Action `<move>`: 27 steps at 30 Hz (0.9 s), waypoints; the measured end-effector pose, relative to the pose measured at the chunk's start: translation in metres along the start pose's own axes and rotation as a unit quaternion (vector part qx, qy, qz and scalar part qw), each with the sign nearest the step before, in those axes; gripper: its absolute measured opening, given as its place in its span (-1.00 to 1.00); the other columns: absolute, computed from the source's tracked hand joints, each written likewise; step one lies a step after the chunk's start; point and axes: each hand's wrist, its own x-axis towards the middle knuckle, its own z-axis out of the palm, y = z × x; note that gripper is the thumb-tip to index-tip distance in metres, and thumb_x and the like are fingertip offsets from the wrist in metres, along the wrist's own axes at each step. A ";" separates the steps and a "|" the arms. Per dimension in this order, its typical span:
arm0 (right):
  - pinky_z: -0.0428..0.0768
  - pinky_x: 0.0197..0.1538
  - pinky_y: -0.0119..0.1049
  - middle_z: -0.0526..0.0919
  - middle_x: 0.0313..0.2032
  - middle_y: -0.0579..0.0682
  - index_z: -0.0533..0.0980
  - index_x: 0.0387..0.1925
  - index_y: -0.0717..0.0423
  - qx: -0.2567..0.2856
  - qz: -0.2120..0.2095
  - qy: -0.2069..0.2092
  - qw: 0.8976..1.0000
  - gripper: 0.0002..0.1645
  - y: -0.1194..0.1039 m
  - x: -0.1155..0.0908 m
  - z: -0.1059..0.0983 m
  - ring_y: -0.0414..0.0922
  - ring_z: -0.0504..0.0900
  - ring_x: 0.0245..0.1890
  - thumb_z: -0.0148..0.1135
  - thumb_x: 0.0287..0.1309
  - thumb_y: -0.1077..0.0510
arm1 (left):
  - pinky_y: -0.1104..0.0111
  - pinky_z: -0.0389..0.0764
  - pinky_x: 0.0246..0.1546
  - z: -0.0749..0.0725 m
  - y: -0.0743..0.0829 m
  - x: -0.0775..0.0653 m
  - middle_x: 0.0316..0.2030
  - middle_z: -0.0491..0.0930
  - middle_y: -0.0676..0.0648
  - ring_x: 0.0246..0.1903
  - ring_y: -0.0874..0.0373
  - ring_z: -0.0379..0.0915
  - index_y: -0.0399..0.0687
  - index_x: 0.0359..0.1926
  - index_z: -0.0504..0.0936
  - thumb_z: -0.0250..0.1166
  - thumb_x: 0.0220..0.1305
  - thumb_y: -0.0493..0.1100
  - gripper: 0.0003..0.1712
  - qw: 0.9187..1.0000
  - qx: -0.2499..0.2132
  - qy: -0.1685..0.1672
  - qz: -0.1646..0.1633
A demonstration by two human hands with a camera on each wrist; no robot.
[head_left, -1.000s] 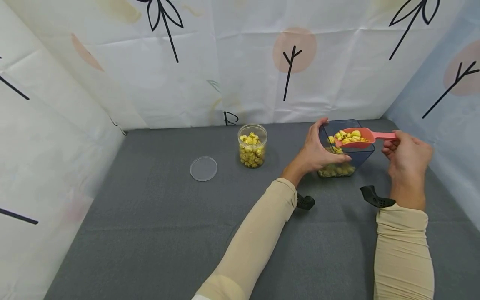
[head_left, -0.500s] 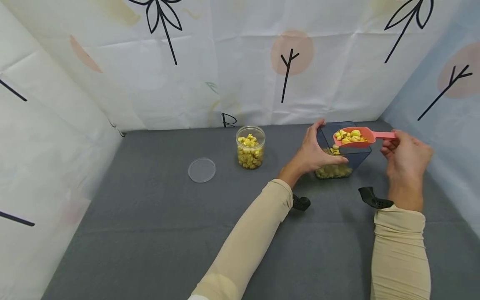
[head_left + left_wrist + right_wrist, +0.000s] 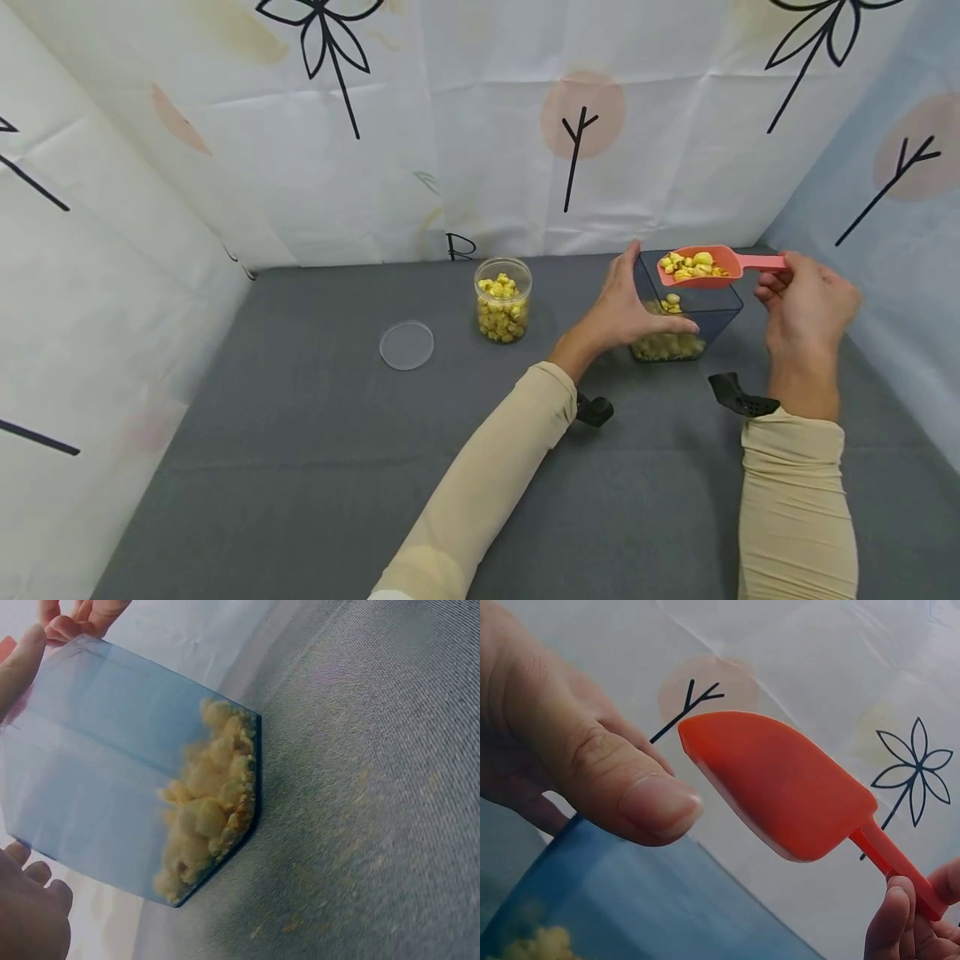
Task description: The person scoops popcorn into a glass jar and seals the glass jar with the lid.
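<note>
My right hand [image 3: 810,304] pinches the handle of a red scoop [image 3: 772,787] that carries several pieces of yellow popcorn [image 3: 693,265]. The scoop hangs over the mouth of a see-through bluish square container [image 3: 716,321]. Round that container's left side my left hand [image 3: 626,304] grips, its thumb along the near rim and its fingers on the far side. More popcorn [image 3: 210,802] covers the container's bottom, seen through the wall in the left wrist view. In the right wrist view the scoop's underside shows above the rim, with the left thumb [image 3: 652,802] close by.
Left of the container stands a clear round jar [image 3: 502,300], open and mostly full of popcorn. A clear round lid [image 3: 407,345] lies on the grey tablecloth [image 3: 315,467] farther left. White printed fabric [image 3: 480,125] hangs behind the table and at its sides.
The scoop with its popcorn has risen slightly and shifted a little left, clear of the container's rim. The left hand keeps its hold on the container. The head view has tilted slightly.
</note>
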 end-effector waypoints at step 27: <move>0.61 -0.50 -0.47 0.62 -0.54 0.01 0.67 -0.25 0.23 -0.001 -0.061 -0.067 0.996 -0.84 0.021 -0.035 0.058 -0.20 0.56 -0.66 0.27 0.38 0.19 | 0.05 0.23 0.54 -0.074 0.012 -0.040 0.60 -0.12 0.18 0.59 0.21 -0.10 0.37 0.63 -0.32 0.61 -0.01 0.22 0.48 0.994 0.000 0.080 0.079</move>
